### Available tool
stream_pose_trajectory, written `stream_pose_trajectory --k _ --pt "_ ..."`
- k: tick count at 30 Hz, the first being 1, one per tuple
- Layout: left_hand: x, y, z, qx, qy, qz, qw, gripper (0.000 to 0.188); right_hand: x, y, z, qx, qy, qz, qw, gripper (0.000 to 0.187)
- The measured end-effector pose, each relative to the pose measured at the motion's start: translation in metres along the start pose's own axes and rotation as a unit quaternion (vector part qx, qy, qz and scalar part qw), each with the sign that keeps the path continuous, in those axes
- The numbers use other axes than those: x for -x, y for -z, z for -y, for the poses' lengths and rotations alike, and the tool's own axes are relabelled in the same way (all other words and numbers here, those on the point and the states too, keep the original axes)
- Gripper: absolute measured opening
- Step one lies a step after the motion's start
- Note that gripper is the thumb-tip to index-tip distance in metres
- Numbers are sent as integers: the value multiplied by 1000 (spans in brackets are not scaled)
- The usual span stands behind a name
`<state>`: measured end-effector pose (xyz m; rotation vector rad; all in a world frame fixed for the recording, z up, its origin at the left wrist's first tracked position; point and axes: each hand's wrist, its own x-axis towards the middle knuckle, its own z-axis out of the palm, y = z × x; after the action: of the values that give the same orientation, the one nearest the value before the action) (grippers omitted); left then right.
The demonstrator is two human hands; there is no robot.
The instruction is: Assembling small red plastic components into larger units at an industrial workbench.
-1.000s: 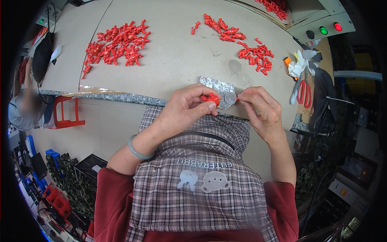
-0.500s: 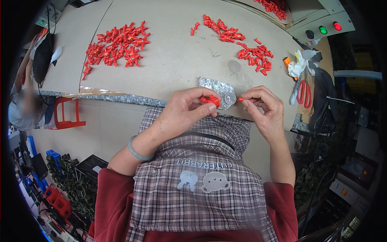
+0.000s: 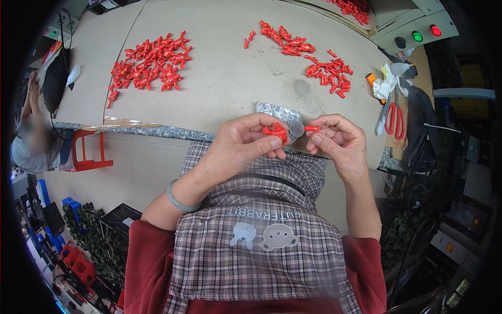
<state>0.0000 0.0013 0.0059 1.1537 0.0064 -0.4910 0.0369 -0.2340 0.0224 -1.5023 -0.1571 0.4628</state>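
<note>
My left hand pinches a red plastic figure between thumb and fingers, just above the table's near edge. Facing it, my right hand holds a small red plastic limb piece by its end, tip pointing left. The figure and the limb piece are apart. Between and just behind them a small round clear dish sits on a speckled grey slab. My fingertips partly cover both red parts.
A heap of red figures lies at the left of the table. Red bodies and small limb pieces are spread at the back right. Red-handled scissors lie at the right edge, below a control box. Another person sits at far left.
My right hand has turned the limb piece so that more of it shows. The figure in my left hand has been tilted, showing more of its body.
</note>
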Motion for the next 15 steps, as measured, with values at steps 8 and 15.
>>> stream_pose_trajectory --k 8,15 --pt "-1 1 2 51 -2 16 999 26 9 -13 3 72 86 1 994 12" --pt "0 0 6 14 -22 18 999 25 6 -20 0 133 164 9 977 10"
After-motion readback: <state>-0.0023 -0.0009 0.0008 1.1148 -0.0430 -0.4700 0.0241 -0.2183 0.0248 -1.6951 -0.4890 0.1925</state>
